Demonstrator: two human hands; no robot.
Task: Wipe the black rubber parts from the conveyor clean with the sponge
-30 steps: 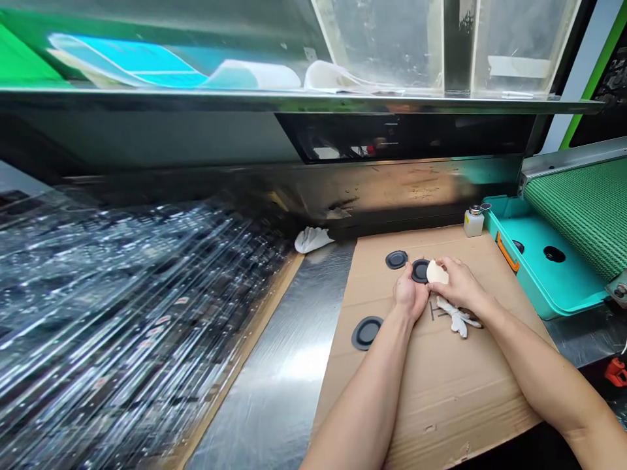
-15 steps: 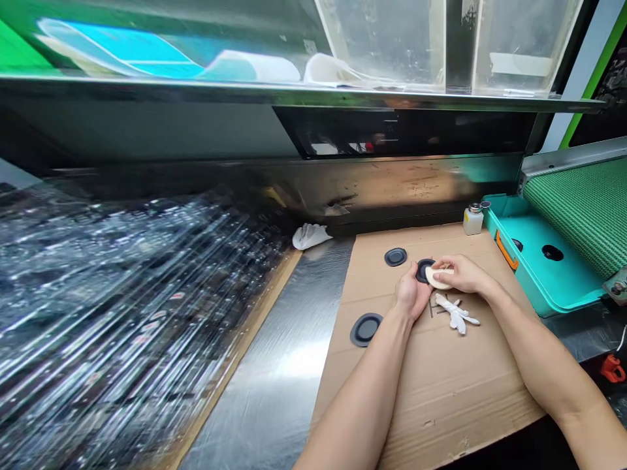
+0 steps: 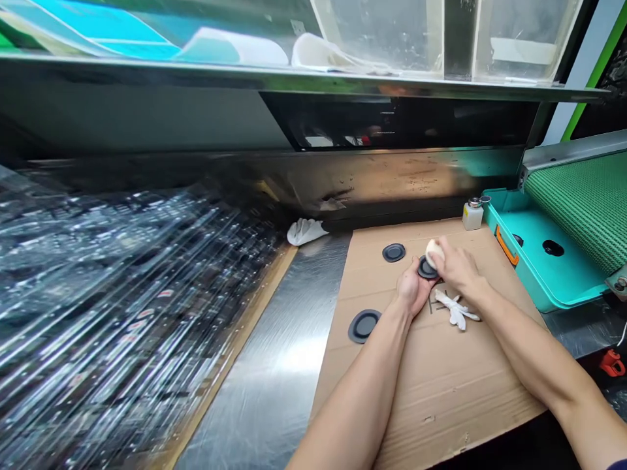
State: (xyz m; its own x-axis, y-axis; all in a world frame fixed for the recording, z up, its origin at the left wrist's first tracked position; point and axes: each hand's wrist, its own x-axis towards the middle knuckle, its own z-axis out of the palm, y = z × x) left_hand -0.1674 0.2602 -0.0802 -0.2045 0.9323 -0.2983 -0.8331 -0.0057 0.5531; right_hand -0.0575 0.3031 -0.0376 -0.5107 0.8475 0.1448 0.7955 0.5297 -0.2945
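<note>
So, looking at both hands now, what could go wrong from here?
The dark disc could slip: the left hand holds it while the right hand has a cream pad at its rim.
The right forearm might brush the crumpled white item beside it.
The bottle could tip if bumped, standing near the cardboard corner beside the teal tray.

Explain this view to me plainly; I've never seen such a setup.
There is no robot: a camera worn on a person's head looks forward and down at their two bare hands. The left hand holds a dark disc; the right hand holds a cream pad at that disc's edge. Below lies a cardboard sheet bearing a farther disc, a nearer disc, a crumpled white cloth or glove and a small bottle.
</note>
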